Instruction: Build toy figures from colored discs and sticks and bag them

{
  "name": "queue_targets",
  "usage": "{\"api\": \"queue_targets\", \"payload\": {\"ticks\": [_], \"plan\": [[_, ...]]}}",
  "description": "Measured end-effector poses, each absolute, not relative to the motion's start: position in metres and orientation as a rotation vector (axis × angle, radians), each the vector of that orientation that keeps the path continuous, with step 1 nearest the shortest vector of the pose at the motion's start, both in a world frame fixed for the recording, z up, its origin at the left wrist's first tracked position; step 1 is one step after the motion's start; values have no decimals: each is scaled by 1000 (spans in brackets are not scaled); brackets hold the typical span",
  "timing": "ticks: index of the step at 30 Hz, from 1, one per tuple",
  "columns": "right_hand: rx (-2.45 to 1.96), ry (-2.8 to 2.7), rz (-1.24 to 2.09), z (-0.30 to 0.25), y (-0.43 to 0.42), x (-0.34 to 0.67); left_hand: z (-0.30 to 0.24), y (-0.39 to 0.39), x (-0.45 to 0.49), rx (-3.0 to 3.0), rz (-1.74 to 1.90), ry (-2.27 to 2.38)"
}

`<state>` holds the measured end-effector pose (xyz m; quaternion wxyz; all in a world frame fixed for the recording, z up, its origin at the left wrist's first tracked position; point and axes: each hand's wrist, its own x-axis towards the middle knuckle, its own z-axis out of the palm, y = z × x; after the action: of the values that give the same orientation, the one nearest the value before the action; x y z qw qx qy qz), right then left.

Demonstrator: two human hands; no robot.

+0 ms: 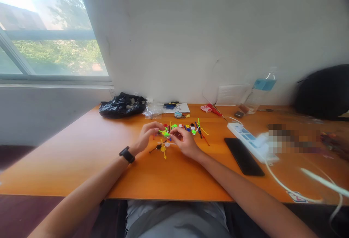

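Note:
My left hand (pixel 148 135), with a black watch on the wrist, pinches a small bright green plastic piece (pixel 166 134) with a thin yellow-green stem. From the other side my right hand (pixel 183 140) grips the same piece between thumb and fingers. Just below them on the table lie a yellow plastic piece (pixel 163 149) with a round disc and an arrow tip, a black one (pixel 158 146) and a white one. Behind my hands, several coloured discs and sticks (pixel 193 128) in red, green, white, yellow and blue are spread out. My fingers partly hide some of them.
A black plastic bag (pixel 122 104) and a tape measure (pixel 178 114) lie toward the wall. To the right are a black phone (pixel 243 156), a white power strip (pixel 252 141) with cables, and a tilted clear bottle (pixel 257 94). A black bag (pixel 321 92) stands at the far right.

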<state>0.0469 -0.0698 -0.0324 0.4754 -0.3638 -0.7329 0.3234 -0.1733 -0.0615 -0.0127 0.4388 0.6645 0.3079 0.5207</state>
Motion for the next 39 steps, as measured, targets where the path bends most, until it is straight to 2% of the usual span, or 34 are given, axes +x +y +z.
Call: {"api": "queue_targets", "payload": {"ticks": [5,9,13,18,23,31,39], "plan": [[-890,-1762,759,-34,-70,47,-18,-46,-184,1539,1512,931],[-846,-1646,942,-38,-66,46,-14,-43,-189,1518,1579,1015],[-850,-1498,1088,-37,-63,45,-9,-48,-189,1600,1471,1003],[-868,-1422,1128,-40,-61,42,-7,-57,-188,2008,1141,981],[-864,-1563,1012,-48,-61,39,-7,-52,-195,2004,916,919],[-881,-1973,521,-43,-70,40,-2,-45,-207,2049,737,967],[-883,-2040,473,-39,-71,42,-7,-42,-209,2144,709,965]]}}
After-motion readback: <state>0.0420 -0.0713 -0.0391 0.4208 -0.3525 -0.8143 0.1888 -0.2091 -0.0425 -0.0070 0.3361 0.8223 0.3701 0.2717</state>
